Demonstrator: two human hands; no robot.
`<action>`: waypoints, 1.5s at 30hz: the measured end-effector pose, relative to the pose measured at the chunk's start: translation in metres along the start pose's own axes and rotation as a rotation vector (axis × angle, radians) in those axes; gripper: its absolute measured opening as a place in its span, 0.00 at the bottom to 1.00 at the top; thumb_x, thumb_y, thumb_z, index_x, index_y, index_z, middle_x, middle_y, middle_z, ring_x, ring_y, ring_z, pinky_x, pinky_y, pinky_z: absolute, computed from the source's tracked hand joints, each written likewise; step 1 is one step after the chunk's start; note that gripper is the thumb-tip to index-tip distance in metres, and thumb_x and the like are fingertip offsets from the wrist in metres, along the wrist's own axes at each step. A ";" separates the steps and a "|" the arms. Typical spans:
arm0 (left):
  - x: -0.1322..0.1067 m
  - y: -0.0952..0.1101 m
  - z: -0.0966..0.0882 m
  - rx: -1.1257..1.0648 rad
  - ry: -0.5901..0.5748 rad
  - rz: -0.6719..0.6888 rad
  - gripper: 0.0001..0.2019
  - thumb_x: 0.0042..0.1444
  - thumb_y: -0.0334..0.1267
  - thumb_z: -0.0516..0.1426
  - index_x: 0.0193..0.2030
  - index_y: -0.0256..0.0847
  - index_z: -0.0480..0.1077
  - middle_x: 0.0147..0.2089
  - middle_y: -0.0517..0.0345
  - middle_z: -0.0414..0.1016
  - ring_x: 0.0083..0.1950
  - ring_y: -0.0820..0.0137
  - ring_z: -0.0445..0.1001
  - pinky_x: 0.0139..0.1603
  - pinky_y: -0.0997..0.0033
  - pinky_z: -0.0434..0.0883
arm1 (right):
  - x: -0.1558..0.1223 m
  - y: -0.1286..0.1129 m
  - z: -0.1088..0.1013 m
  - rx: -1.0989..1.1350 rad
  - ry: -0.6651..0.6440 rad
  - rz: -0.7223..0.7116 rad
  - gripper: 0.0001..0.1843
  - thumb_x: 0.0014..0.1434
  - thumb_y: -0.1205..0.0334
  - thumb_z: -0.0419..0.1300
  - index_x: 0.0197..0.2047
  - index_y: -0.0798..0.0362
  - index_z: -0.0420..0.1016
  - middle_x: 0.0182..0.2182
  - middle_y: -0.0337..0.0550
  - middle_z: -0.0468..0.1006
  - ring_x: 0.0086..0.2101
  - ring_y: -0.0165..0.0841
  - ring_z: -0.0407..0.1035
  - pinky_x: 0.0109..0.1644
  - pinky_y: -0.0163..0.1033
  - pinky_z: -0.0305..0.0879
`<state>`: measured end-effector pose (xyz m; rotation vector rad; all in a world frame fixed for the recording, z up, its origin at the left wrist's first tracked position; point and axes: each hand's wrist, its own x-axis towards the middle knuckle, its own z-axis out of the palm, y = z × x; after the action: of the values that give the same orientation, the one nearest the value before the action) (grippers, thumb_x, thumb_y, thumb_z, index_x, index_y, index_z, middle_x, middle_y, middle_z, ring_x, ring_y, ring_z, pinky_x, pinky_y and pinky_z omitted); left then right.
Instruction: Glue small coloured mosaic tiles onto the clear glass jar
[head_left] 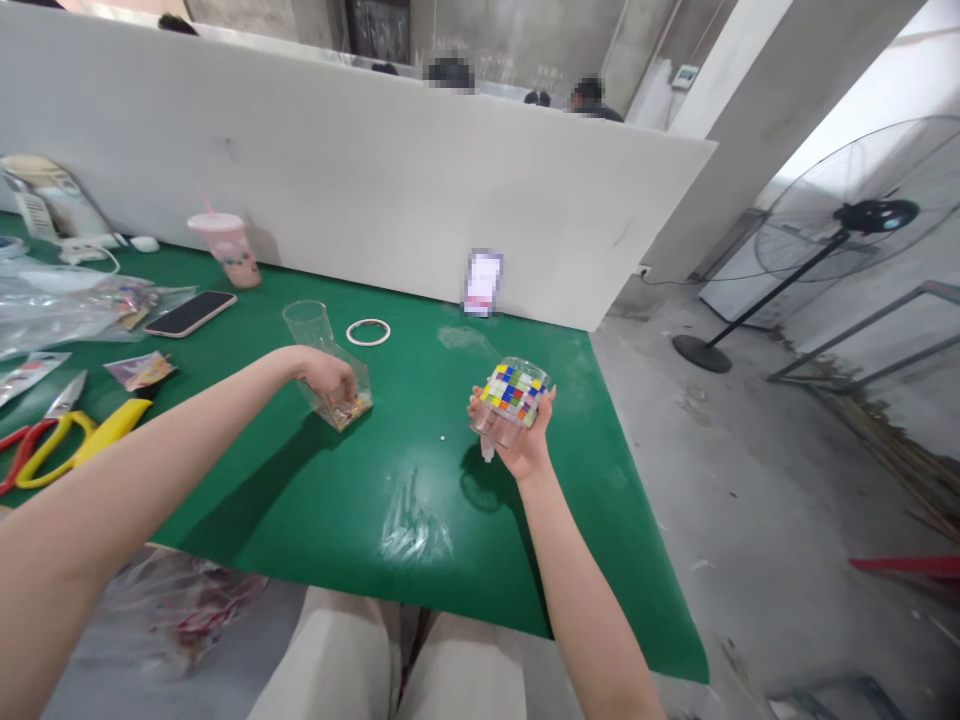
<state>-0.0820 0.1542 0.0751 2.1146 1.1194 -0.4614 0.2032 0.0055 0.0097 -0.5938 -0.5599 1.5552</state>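
My right hand (521, 445) is raised above the green table (420, 480), palm up, fingers wrapped round a clear plastic cup (510, 405) whose top is filled with small coloured square tiles. My left hand (328, 378) reaches into a clear plastic container (341, 395) lying on the table with several coloured pieces at its bottom; the fingers are curled in a pinch inside it. An empty clear cup (307, 322) stands just behind that hand, and a white ring (368, 332) lies beside it.
A phone (190, 313), a pink drink cup (227, 249), plastic bags (67, 305) and yellow-handled scissors (75, 445) lie at the left. A white partition (375, 190) backs the table. A floor fan (847, 230) stands to the right. Other people sit behind the partition.
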 end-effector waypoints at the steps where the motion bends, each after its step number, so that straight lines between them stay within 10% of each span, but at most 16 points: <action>1: -0.001 0.001 -0.001 -0.005 -0.050 -0.029 0.12 0.31 0.35 0.60 0.26 0.36 0.79 0.26 0.50 0.78 0.27 0.64 0.73 0.29 0.70 0.70 | -0.001 0.000 0.000 -0.017 -0.026 0.011 0.44 0.46 0.22 0.49 0.44 0.53 0.78 0.43 0.49 0.81 0.41 0.42 0.76 0.49 0.47 0.71; 45: -0.023 0.005 0.003 0.379 0.265 -0.096 0.11 0.53 0.35 0.49 0.33 0.36 0.72 0.35 0.51 0.76 0.36 0.66 0.73 0.35 0.74 0.63 | -0.006 0.019 0.014 -0.137 -0.153 0.135 0.31 0.55 0.37 0.55 0.52 0.52 0.72 0.45 0.49 0.80 0.46 0.43 0.75 0.60 0.54 0.62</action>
<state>-0.0913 0.1367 0.0885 2.5144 1.3754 -0.4777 0.1803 -0.0013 0.0079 -0.6297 -0.7600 1.7094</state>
